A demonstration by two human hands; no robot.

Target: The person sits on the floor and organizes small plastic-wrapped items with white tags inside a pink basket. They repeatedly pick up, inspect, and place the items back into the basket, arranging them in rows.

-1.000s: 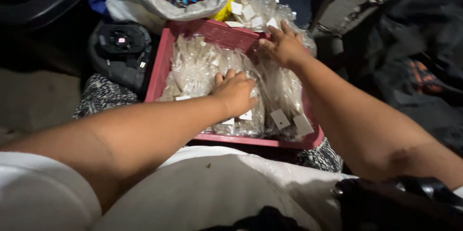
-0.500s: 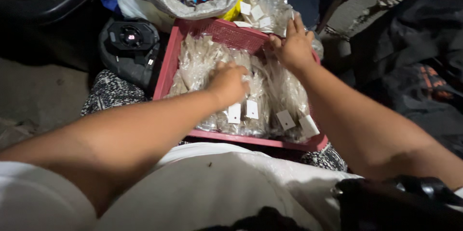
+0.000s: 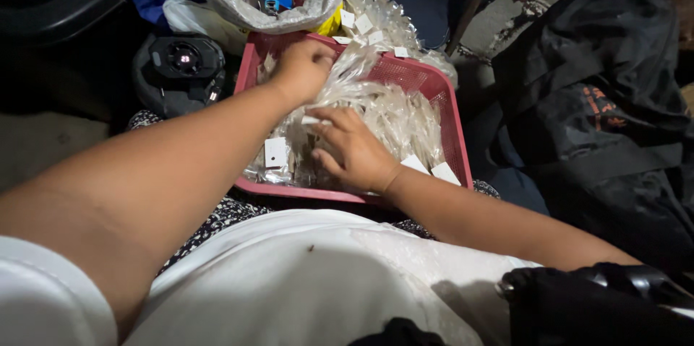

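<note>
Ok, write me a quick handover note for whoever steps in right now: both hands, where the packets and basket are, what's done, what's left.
Left hand: at the far end of the pink basket, fingers curled into the clear plastic packets; whether its grip is closed is hidden.
Right hand: spread open, resting on the packets at the near side.
Basket sits on the lap, full of packets with white tags.
More packets lie beyond the basket beside a clear plastic bag.
Done: nothing lifted out.
Left: every packet remains in the basket.
</note>
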